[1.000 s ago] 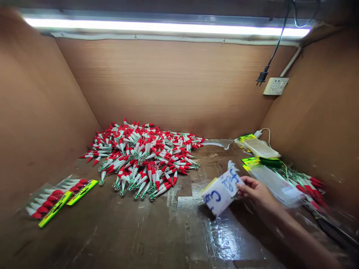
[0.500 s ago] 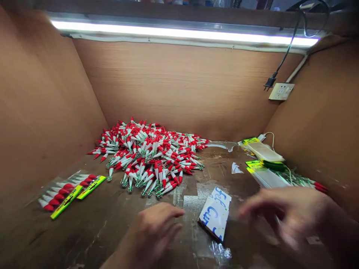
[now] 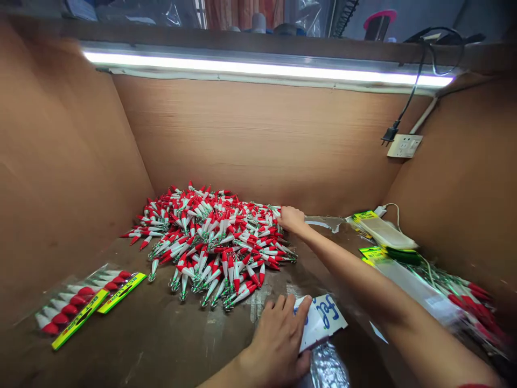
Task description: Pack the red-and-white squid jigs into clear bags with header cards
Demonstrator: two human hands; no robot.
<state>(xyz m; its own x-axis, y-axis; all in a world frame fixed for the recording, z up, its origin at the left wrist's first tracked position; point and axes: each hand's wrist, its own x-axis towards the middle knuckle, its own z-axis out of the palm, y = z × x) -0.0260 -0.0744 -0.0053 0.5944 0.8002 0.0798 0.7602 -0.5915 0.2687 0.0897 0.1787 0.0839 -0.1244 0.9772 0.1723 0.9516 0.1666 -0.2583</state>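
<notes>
Laying fingers (image 3: 302, 319) of the left hand (image 3: 278, 337), slightly spread, over a blue-lettered white card (image 3: 317, 326) beside shiny plastic (image 3: 329, 366), with grip unclear; reaching with the right hand (image 3: 293, 218), grip likewise hidden, to the edge of heaped red-and-white lures (image 3: 218, 237). Around: scuffed brown surface (image 3: 177, 345), filled packs (image 3: 81, 319) left, flat bags (image 3: 388, 230) right; beyond, brown back wall (image 3: 262, 145), glowing tube light (image 3: 262, 68), dangling plug (image 3: 390, 133).

1 head camera | faces forward, down over worktop (image 3: 169, 334), toward back panel (image 3: 258, 134) | left hand (image 3: 278, 330) nearer than right hand (image 3: 292, 219)
</notes>
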